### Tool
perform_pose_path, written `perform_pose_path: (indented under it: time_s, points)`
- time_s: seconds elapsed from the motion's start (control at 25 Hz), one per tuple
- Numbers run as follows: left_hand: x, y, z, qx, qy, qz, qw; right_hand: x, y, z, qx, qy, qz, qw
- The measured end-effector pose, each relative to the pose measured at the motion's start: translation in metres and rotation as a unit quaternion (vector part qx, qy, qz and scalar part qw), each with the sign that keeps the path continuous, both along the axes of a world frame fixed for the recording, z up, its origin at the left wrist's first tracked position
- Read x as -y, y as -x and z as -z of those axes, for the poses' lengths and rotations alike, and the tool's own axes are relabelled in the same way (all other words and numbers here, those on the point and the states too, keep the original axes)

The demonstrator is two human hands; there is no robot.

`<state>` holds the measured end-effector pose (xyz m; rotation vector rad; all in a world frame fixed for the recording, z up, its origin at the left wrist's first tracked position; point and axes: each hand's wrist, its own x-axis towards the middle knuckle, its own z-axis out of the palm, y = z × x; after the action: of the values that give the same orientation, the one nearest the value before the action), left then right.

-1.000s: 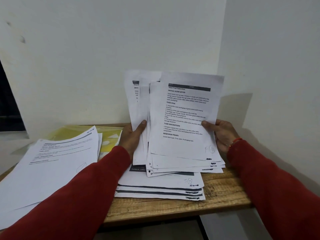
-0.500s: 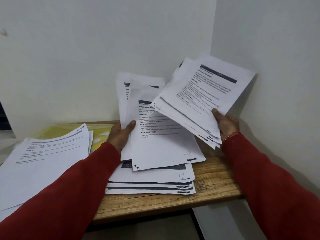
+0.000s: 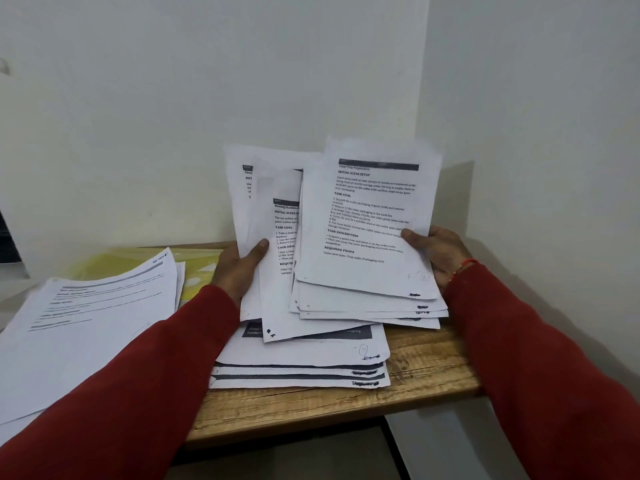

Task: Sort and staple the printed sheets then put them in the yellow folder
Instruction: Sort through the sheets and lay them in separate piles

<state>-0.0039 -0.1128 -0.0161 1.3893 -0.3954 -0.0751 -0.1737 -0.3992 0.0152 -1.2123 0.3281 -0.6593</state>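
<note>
My left hand (image 3: 239, 268) grips a few printed sheets (image 3: 277, 258) upright by their left edge. My right hand (image 3: 438, 252) holds a second bundle of printed sheets (image 3: 367, 237) by its right edge, upright and overlapping the left bundle in front. Under both bundles a flat stack of sheets (image 3: 301, 362) lies on the wooden table (image 3: 426, 368). The yellow folder (image 3: 114, 263) lies at the back left, mostly covered by another pile of sheets (image 3: 79, 320). No stapler is in view.
White walls meet in a corner right behind the table. The table's front edge (image 3: 311, 420) runs below the flat stack, and its right end stops close to the right wall. A dark opening (image 3: 8, 244) shows at the far left.
Half a second ago my right hand had swung its bundle away, tilted to the right. It has now brought the bundle back upright against the sheets in my left hand.
</note>
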Motion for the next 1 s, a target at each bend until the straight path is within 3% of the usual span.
perform_pose_path:
  time_s: [0.32,0.68,0.84,1.0]
  points:
    - [-0.001,0.002,0.0,0.021,-0.029,-0.009,0.999,0.024,0.014,0.001,-0.094,0.103,0.041,0.989]
    - [-0.018,-0.01,0.009,0.061,-0.149,-0.036,0.986,0.041,0.023,0.018,-0.186,0.174,0.032,0.966]
    - [-0.025,-0.01,0.003,0.035,-0.13,-0.042,0.99,0.046,0.02,0.02,-0.181,0.134,0.03,0.974]
    - [-0.035,-0.011,-0.018,0.019,-0.096,-0.075,0.992,0.03,0.015,0.023,-0.186,0.021,-0.042,0.981]
